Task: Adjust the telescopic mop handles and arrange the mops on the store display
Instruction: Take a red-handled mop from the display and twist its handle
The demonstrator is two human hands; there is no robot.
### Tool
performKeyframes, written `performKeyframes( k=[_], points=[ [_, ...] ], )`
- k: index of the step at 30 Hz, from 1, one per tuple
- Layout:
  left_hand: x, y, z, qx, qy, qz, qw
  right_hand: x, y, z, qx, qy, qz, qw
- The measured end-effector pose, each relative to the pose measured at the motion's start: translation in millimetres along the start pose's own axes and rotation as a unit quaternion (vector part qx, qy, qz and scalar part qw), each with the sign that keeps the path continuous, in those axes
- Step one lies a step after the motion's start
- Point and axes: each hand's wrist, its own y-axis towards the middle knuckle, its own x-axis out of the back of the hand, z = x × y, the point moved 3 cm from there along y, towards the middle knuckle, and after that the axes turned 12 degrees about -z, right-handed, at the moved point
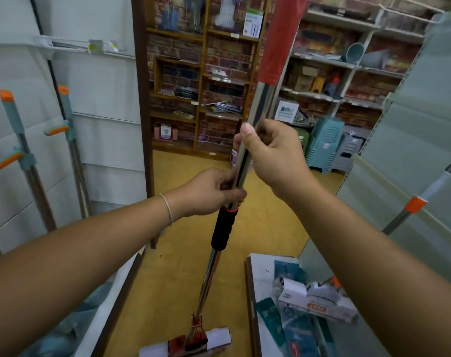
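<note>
A chrome telescopic mop handle [260, 104] stands nearly upright in front of me, with a red grip sleeve [281, 39] at the top and a black collar [223, 229] lower down. Its white sponge head [219, 338] with a red bracket rests on the yellow floor. My right hand [268, 155] is closed around the upper chrome tube. My left hand [209, 191] grips the tube just above the black collar. Two mops with grey and orange handles [16, 119] lean against the left wall panel.
A low white shelf [260, 269] at the right holds boxed goods and teal packets. Another mop pole with an orange collar [416, 204] leans on the right panel. Wooden shelving [201, 81] and stacked plastic stools [324, 145] stand at the aisle's end.
</note>
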Motion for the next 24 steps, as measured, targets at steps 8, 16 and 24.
performKeyframes(
  k=[8, 16, 24],
  points=[
    [-5, 93, 34, -0.018, -0.018, 0.0, 1.0, -22, 68, -50, -0.004, -0.028, -0.025, 0.999],
    [-5, 204, 67, -0.034, -0.057, 0.048, 0.997, -47, 150, -91, -0.009, -0.117, -0.087, 0.989],
    [-15, 307, 71, -0.062, -0.054, 0.06, 0.995, -50, 231, -120, -0.039, -0.142, -0.174, 0.974]
  ],
)
